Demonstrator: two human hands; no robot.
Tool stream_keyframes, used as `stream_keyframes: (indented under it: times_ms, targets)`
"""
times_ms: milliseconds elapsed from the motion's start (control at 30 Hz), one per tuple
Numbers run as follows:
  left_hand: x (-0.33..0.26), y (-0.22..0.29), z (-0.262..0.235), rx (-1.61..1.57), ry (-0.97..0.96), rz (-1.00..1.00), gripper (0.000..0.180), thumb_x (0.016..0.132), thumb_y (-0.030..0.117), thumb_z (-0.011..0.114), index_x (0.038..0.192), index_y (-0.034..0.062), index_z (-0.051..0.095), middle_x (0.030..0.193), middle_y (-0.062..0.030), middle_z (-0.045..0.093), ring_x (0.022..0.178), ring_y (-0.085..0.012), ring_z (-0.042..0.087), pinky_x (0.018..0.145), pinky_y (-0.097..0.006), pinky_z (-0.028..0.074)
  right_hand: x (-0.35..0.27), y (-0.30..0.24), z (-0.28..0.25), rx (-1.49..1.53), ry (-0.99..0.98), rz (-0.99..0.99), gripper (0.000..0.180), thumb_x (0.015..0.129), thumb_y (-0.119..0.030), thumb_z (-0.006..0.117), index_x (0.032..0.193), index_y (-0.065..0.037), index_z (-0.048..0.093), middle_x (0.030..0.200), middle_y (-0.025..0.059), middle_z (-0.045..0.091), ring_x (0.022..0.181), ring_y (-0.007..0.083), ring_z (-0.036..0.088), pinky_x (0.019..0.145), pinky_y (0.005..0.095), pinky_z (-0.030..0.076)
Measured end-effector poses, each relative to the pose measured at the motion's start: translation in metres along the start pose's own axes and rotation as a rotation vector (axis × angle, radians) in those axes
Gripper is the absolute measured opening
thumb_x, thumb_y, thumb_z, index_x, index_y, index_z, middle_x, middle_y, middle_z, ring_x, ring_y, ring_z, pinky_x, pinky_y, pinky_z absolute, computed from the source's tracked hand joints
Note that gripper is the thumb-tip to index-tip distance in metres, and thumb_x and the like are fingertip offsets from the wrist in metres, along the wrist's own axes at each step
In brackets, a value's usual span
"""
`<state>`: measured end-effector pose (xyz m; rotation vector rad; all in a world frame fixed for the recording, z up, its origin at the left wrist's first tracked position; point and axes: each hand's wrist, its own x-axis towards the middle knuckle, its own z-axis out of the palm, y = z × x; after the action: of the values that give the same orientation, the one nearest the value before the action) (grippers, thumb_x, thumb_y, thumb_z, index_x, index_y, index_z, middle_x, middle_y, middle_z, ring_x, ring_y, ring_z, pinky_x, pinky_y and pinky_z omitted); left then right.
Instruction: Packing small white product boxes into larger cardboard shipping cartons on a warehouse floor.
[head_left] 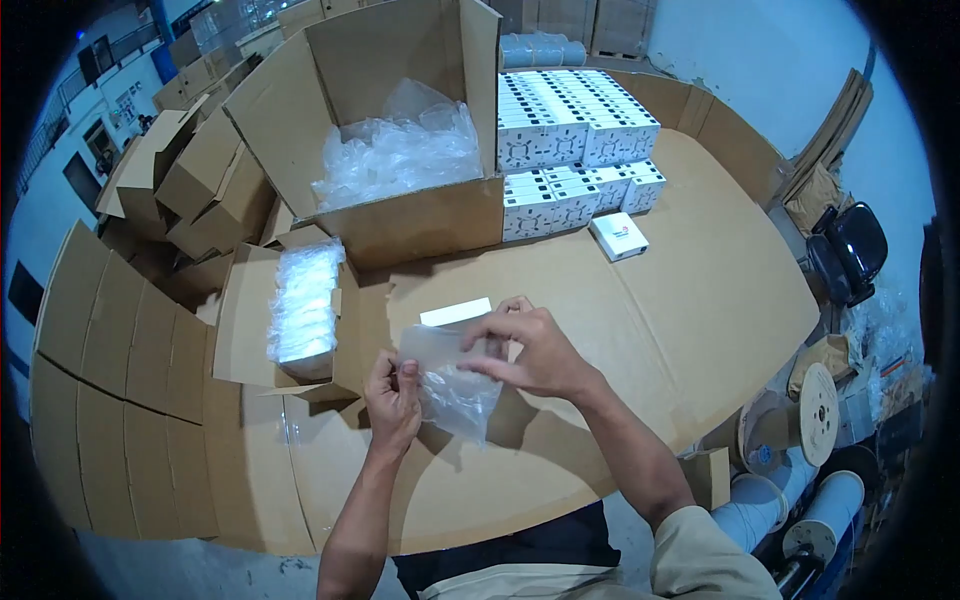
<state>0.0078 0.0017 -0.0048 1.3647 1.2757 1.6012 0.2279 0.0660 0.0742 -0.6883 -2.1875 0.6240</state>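
My left hand (393,398) pinches the left edge of a clear plastic bag (455,385) held just above the cardboard-covered table (690,300). Over the bag's upper right part, my right hand (530,350) grips it with thumb and fingers. A flat white box (455,312) lies on the table just behind the bag, partly hidden by it. The bag hangs crumpled below my hands.
A small open carton (245,320) at the left holds plastic-wrapped white items (303,300). A big open carton (420,225) behind holds loose clear bags (400,150). Stacked white boxes (570,150) stand at the back, one single white box (618,236) apart. Cable spools (800,410) sit right.
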Motion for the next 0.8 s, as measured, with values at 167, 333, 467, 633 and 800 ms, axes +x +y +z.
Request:
stream_keyframes:
  times_ms: [167,333,467,633,800]
  targets:
    - [-0.004,0.005,0.002,-0.220,-0.094,-0.041,0.053,0.083,0.038,0.089,0.104,0.0058,0.052,0.098,-0.0015,0.062,0.091,-0.0109,0.060,0.080,-0.028,0.052,0.006,0.011,0.004,0.165,0.184,0.099,0.011,0.083,-0.012,0.084,0.091,-0.010,0.077,0.079,0.0003,0.071,0.079,0.0162,0.060,0.085,0.0356,0.042]
    - [-0.004,0.030,0.019,-0.164,-0.195,-0.237,0.076,0.069,0.010,0.096,0.125,0.0052,0.046,0.124,-0.0120,0.060,0.113,-0.0202,0.061,0.100,-0.037,0.053,0.006,0.012,0.003,0.154,0.156,-0.030,0.010,0.082,-0.009,0.083,0.088,-0.009,0.076,0.083,0.0001,0.071,0.085,0.0170,0.060,0.090,0.0365,0.042]
    - [-0.005,0.014,0.018,-0.090,-0.234,-0.222,0.076,0.070,0.011,0.096,0.126,0.0055,0.045,0.123,-0.0123,0.061,0.114,-0.0203,0.062,0.099,-0.036,0.053,0.005,0.015,-0.002,0.100,0.096,-0.124,0.009,0.085,-0.003,0.077,0.093,-0.007,0.075,0.093,0.0029,0.073,0.090,0.0160,0.062,0.094,0.0365,0.044]
    - [-0.006,0.021,0.019,-0.036,-0.184,-0.160,0.074,0.072,0.011,0.094,0.126,0.0049,0.044,0.120,-0.0125,0.062,0.113,-0.0206,0.063,0.097,-0.036,0.054,0.004,0.027,0.003,0.651,0.277,0.169,0.020,0.094,-0.008,0.067,0.113,-0.002,0.068,0.108,0.0104,0.072,0.101,0.0153,0.064,0.095,0.0337,0.047]
    - [0.000,0.024,0.012,-0.030,-0.173,-0.102,0.065,0.081,0.003,0.086,0.128,0.0045,0.041,0.115,-0.0147,0.066,0.104,-0.0200,0.069,0.087,-0.034,0.059,0.001,0.054,-0.004,0.337,0.177,0.195,0.036,0.094,-0.006,0.060,0.129,-0.004,0.063,0.128,0.0090,0.067,0.115,0.0178,0.064,0.100,0.0321,0.046]
